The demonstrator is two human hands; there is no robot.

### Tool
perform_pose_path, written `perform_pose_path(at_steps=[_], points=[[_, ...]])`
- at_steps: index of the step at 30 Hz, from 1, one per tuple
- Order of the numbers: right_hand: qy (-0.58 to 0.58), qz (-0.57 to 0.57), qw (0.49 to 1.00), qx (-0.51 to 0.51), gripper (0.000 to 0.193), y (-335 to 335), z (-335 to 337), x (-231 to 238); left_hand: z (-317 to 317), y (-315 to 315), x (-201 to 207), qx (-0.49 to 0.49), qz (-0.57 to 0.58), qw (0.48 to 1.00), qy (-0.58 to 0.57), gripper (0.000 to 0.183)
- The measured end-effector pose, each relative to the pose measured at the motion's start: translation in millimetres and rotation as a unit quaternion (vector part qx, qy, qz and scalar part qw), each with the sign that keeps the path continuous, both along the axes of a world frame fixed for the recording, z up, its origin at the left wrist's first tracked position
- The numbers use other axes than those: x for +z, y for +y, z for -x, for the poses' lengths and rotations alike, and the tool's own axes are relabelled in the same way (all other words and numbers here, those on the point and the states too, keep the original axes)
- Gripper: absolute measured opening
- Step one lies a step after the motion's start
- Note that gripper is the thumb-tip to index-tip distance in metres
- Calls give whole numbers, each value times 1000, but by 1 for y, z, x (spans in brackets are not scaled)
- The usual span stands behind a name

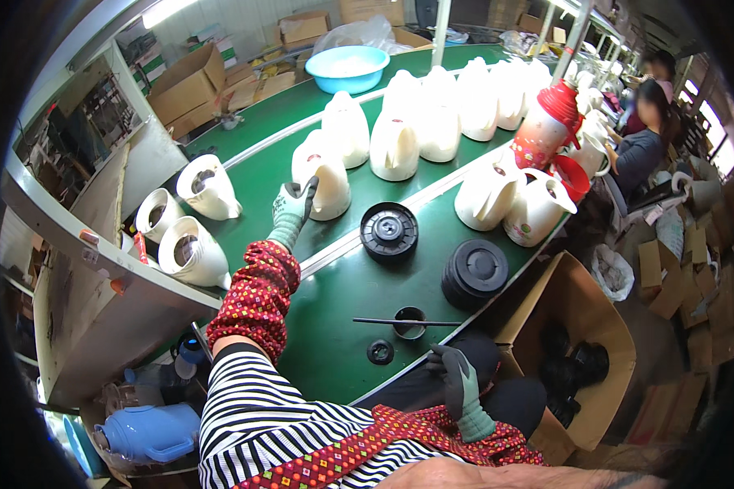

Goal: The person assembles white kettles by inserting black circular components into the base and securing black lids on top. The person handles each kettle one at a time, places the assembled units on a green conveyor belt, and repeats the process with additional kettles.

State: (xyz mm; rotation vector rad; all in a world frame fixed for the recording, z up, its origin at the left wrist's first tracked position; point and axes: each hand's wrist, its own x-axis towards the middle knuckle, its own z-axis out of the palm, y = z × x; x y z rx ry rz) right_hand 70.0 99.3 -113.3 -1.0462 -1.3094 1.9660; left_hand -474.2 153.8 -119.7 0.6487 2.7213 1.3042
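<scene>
My left hand (292, 213), in a grey-green glove, reaches over the green conveyor to the near side of a white thermos jug (331, 189). Its fingers are apart; the fingertips are at the jug's lower body, and no grip on it shows. My right hand (462, 391), gloved alike, is held low over my dark-trousered legs, fingers loosely apart with nothing in them. Just beyond it, a small black cup (409, 329) has a thin dark rod (363, 320) lying across its top. Beside these are a small black disc (380, 352), a round black ribbed base (389, 232) and a stack of black bases (475, 273).
More white jugs (395, 151) line the belt, with a red flask (545, 122) at right. Several open jugs (192, 253) lie at left. A cardboard box (612, 342) with black parts stands by my right side. A blue basin (347, 69) sits far back; co-workers (644, 134) sit at right.
</scene>
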Motion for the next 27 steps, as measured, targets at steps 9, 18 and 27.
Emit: perform_pose_path(at_steps=[9,18,27], points=[[25,-9,999,24,52,8,3,-7,144,-113,42,127,308,925,180,76],[21,1,998,54,49,8,8,3,152,-108,19,157,309,920,183,57],[-74,-307,936,156,42,43,72,49,-59,-165,87,-141,127,947,258,34]])
